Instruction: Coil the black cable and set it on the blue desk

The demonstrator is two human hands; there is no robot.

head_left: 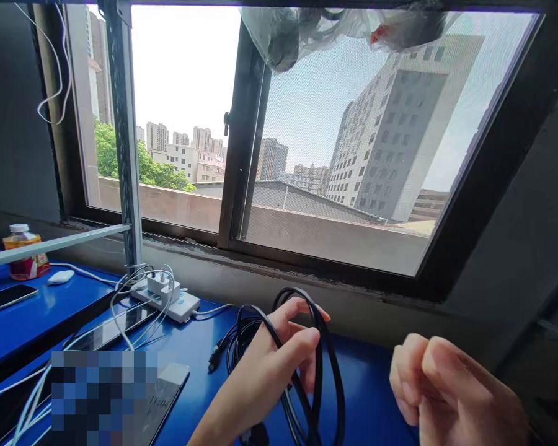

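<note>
Holding loops of black cable [339,390] in a loosely curled left hand [279,356], above the blue tabletop [372,365]. Right hand [451,390] apart from it, fingers curled in; cannot tell whether it grips anything. White power strip [186,307] lies beyond, same tabletop.

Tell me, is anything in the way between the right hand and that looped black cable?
Nothing visible in this view: the right hand is apart from the black cable, to its right, with blue tabletop showing in the gap. The left hand holds the loops from their left side.
</note>
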